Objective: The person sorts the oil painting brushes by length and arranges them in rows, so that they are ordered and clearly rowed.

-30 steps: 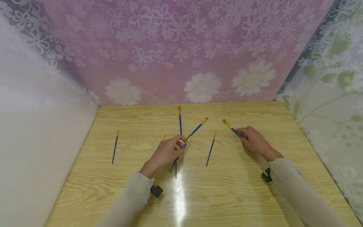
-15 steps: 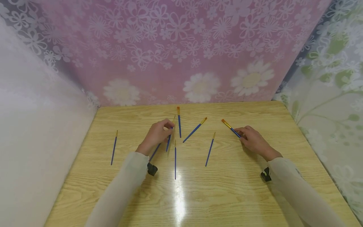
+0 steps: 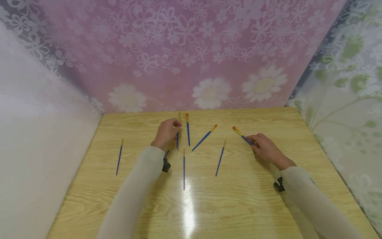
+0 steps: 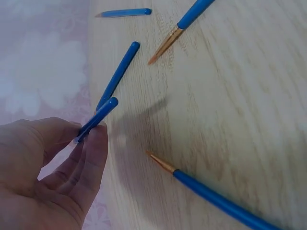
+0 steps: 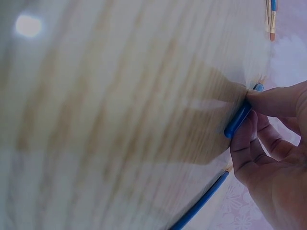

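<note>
My left hand (image 3: 167,132) pinches a thin blue paintbrush (image 3: 177,140) between thumb and fingers, its gold-and-brown tip pointing to the back. In the left wrist view this paintbrush (image 4: 101,116) is tilted, its blue handle end free of the fingertips. Just right of it lies a flat-tipped paintbrush (image 3: 188,132). Another paintbrush (image 3: 168,151) is partly hidden beneath my left wrist. At the right, my right hand (image 3: 265,146) holds a wider paintbrush (image 3: 241,134) by its blue handle, bristles toward the back left. The right wrist view shows its handle (image 5: 237,120) between thumb and fingers.
More paintbrushes lie apart on the wooden table (image 3: 238,205): a slanted paintbrush (image 3: 204,137), a front centre paintbrush (image 3: 184,171), a right-hand paintbrush (image 3: 221,158) and a far-left paintbrush (image 3: 119,157). A pink floral cloth (image 3: 167,79) hangs behind the table.
My left hand has carried its paintbrush leftward and toward the back, off the crossed brushes in the middle, which now show uncovered. My right hand stays in place with its paintbrush.
</note>
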Available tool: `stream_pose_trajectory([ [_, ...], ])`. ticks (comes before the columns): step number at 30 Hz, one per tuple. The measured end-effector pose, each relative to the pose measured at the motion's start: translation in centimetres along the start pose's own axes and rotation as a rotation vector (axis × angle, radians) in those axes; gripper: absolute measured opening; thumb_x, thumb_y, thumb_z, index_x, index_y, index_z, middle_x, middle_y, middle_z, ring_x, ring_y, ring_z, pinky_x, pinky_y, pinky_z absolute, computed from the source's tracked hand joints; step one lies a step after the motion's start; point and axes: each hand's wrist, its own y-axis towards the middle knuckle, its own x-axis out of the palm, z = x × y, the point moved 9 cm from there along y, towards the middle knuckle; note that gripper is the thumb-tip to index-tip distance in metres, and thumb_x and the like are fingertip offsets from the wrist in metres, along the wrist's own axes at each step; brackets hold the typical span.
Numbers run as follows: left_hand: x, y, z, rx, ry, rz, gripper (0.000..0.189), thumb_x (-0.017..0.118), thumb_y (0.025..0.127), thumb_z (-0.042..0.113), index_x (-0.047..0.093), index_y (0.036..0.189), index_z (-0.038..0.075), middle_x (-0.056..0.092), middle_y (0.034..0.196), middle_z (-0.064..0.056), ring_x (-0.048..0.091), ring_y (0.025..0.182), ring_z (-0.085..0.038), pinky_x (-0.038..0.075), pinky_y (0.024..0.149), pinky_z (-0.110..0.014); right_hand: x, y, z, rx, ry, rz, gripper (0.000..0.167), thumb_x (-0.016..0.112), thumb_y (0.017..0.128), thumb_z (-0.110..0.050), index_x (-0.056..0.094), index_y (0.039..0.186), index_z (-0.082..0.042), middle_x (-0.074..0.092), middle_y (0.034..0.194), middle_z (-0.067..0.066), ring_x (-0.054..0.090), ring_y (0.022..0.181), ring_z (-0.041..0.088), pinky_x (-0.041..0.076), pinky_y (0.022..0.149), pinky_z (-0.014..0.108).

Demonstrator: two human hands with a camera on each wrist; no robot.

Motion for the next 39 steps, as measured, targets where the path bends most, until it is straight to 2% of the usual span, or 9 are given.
stream_pose_trajectory([
  [6, 0.4, 0.9, 0.1, -0.037, 0.059, 0.021, 0.024, 0.062, 0.111, 0.015, 0.073, 0.131, 0.007, 0.075, 0.128, -0.012, 0.073, 0.088, -0.025, 0.062, 0.077, -0.037, 0.1, 0.1, 0.0, 0.000, -0.003, -0.004, 0.044, 0.064, 0.106, 0.000, 0.060, 0.150, 0.002, 0.063, 0.120, 0.023, 0.063, 0.094, 0.025, 0.053, 0.080, 0.043],
  [12, 0.8, 1.8, -0.1, -0.033, 0.126, 0.043, 0.027, 0.062, 0.108, 0.011, 0.074, 0.131, 0.007, 0.075, 0.132, -0.012, 0.071, 0.110, -0.031, 0.059, 0.096, -0.045, 0.0, 0.2, -0.1, 0.002, -0.005, 0.001, 0.044, 0.063, 0.106, 0.000, 0.060, 0.150, 0.002, 0.063, 0.120, 0.023, 0.064, 0.097, 0.027, 0.054, 0.081, 0.045],
  [15, 1.2, 2.2, -0.1, -0.033, 0.144, 0.048, 0.030, 0.062, 0.106, 0.008, 0.074, 0.133, 0.007, 0.075, 0.134, -0.012, 0.070, 0.119, -0.033, 0.058, 0.102, -0.047, 0.0, 0.2, -0.2, 0.006, -0.009, 0.007, 0.043, 0.063, 0.106, 0.000, 0.061, 0.150, 0.001, 0.063, 0.121, 0.023, 0.065, 0.098, 0.029, 0.055, 0.082, 0.046],
  [26, 1.9, 2.4, 0.3, -0.048, 0.225, 0.087, 0.031, 0.060, 0.106, 0.008, 0.075, 0.134, 0.008, 0.073, 0.135, -0.013, 0.068, 0.125, -0.034, 0.058, 0.104, -0.049, 0.0, 0.1, -0.3, 0.012, -0.008, 0.002, 0.044, 0.062, 0.107, 0.000, 0.060, 0.150, 0.002, 0.062, 0.120, 0.022, 0.065, 0.099, 0.029, 0.055, 0.083, 0.047],
  [32, 2.2, 2.1, 0.6, -0.049, 0.254, 0.074, 0.032, 0.059, 0.107, 0.008, 0.074, 0.136, 0.007, 0.066, 0.142, -0.017, 0.061, 0.133, -0.035, 0.053, 0.110, -0.052, 0.0, 0.0, -0.4, 0.013, -0.012, 0.003, 0.043, 0.061, 0.107, 0.001, 0.060, 0.150, 0.002, 0.062, 0.122, 0.023, 0.065, 0.101, 0.030, 0.056, 0.085, 0.048],
  [39, 2.5, 2.0, 0.6, -0.064, 0.264, 0.067, 0.031, 0.061, 0.107, 0.008, 0.074, 0.135, 0.008, 0.061, 0.143, -0.017, 0.063, 0.127, -0.037, 0.054, 0.108, -0.053, 0.0, -0.1, -0.3, 0.016, -0.010, 0.005, 0.043, 0.061, 0.107, 0.001, 0.061, 0.150, 0.002, 0.062, 0.119, 0.022, 0.065, 0.099, 0.029, 0.055, 0.084, 0.047],
])
